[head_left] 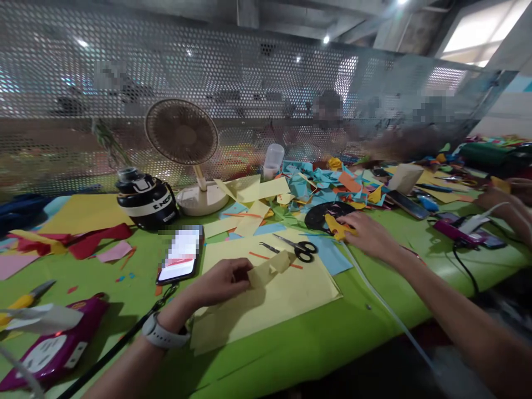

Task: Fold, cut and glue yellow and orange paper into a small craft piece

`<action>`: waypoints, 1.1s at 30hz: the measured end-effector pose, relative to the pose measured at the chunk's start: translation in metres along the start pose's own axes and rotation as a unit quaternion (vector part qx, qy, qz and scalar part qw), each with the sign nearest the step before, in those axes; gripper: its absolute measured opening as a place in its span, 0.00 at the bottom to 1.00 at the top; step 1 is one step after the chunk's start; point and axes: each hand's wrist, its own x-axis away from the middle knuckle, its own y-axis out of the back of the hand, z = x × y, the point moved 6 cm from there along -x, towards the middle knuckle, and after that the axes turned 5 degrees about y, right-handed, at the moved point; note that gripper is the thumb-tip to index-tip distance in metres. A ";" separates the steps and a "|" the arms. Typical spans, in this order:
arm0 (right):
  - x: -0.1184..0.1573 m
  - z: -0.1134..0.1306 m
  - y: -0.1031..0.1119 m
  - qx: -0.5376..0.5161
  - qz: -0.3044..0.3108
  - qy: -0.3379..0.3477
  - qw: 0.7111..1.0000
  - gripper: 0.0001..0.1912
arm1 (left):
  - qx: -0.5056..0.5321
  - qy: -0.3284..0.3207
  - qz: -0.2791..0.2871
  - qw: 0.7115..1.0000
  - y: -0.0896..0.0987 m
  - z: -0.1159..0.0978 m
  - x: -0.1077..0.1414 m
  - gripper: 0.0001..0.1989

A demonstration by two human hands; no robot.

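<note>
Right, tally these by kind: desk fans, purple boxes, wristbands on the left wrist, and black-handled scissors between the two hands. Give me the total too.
Desk fan: 1
Purple boxes: 2
Wristband: 1
Black-handled scissors: 1
Total: 5

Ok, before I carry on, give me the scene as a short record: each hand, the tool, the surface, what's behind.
Left hand: fingers holding a pale yellow paper strip
Right hand: fingers at a deeper yellow paper piece, by a black round pad
Tool: scissors lying on pale yellow sheets
Surface: green tabletop
Behind: desk fan, mostly blue paper scraps
</note>
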 end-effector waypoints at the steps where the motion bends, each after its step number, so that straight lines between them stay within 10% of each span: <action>1: 0.002 -0.011 -0.002 0.017 0.010 -0.016 1.000 0.22 | 0.003 0.003 -0.001 1.000 0.001 0.001 0.000 0.05; 9: 0.004 -0.029 -0.034 0.043 0.012 -0.045 0.998 0.26 | 0.016 -0.005 -0.002 1.000 0.006 0.004 -0.002 0.05; 20: 0.010 -0.025 -0.024 -0.084 -0.149 -0.104 0.980 0.21 | 0.038 -0.007 0.009 0.999 0.003 0.007 -0.006 0.07; 33: -0.046 0.007 -0.035 -0.506 -0.175 -0.176 0.826 0.08 | -0.022 -0.051 -0.030 0.998 0.033 -0.013 0.005 0.19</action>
